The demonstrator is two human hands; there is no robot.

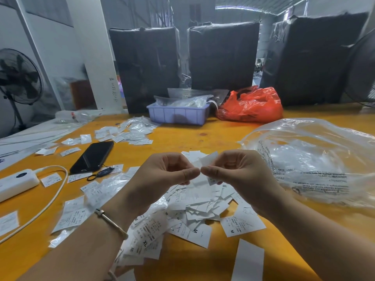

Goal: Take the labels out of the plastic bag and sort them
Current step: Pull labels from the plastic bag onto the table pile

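My left hand [170, 171] and my right hand [233, 169] are raised together over the yellow table [203, 260], thumbs almost touching. Between them they pinch a small clear plastic bag [199, 180] of white labels, and a white label [209, 159] sticks up by the right fingers. Below the hands lies a loose heap of white size labels [194, 211] marked S, M and XL. More labels in small bags [132, 131] are spread at the back left.
A large crumpled clear bag [316, 159] fills the right side. A black phone [92, 157], a white power bank [17, 182] with its cable, a blue tray [178, 115] and a red bag [251, 106] sit around. Black wrapped bales stand behind.
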